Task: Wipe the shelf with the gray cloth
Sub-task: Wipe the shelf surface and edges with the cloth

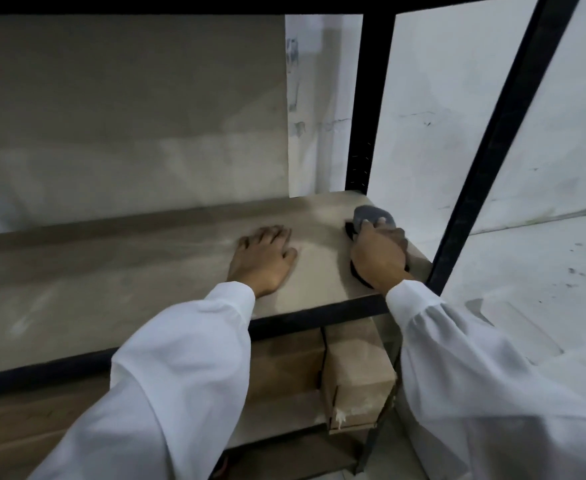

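Note:
The shelf (pixel 111 271) is a dusty beige board in a black metal frame, running from the left edge to the right posts. My left hand (pixel 262 259) lies flat on the board, palm down, fingers spread, holding nothing. My right hand (pixel 379 254) presses on the gray cloth (pixel 371 214) at the board's right end, close to the back post. Most of the cloth is hidden under the hand; a gray bunch shows beyond the fingers and a dark edge below the wrist. Both arms wear white sleeves.
Black upright posts (pixel 369 105) and a slanted front post (pixel 489 161) bound the right end. A lower shelf (pixel 277 410) holds a cardboard box (pixel 353 368). A beige panel and white wall stand behind; a pale floor lies to the right.

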